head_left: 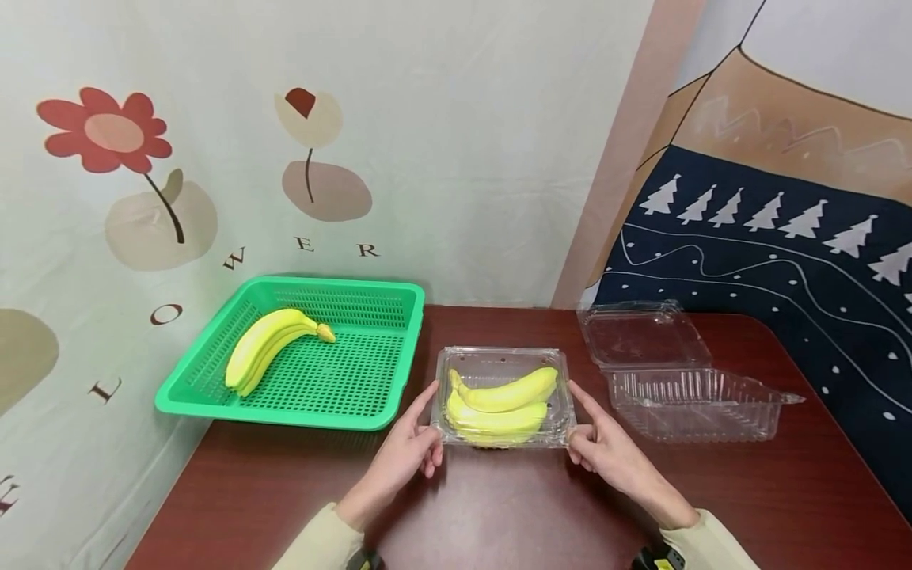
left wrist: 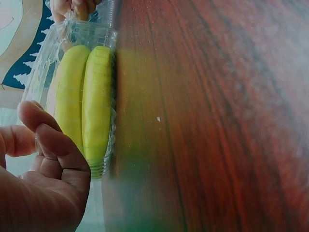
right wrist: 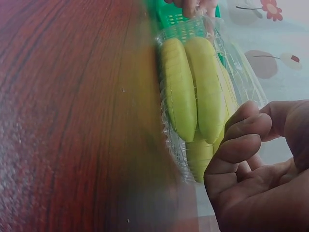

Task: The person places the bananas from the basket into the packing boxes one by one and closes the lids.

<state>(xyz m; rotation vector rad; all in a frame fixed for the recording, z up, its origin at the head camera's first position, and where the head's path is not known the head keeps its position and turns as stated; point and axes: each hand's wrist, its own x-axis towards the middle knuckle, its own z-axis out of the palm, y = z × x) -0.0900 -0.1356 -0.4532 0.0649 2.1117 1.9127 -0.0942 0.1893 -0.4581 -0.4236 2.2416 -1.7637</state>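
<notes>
A clear plastic clamshell box (head_left: 509,359) with its lid down sits on the table in front of me. Yellow bananas (head_left: 507,393) lie inside it, seen through the plastic. My left hand (head_left: 401,457) pinches the box's left edge, index finger stretched along the side and thumb at the near corner. On the opposite edge my right hand (head_left: 611,455) holds it the same way. In the left wrist view, the remaining fingers (left wrist: 63,152) curl in beside the box wall. Curled fingers (right wrist: 241,145) also show beside the box in the right wrist view.
A green mesh basket (head_left: 271,416) stands at the back left with a bunch of bananas (head_left: 269,348) in it. To the right, a second clear clamshell box (head_left: 701,416) stands with its lid (head_left: 648,336) folded back. Printed curtains hang behind the dark red table (head_left: 509,522).
</notes>
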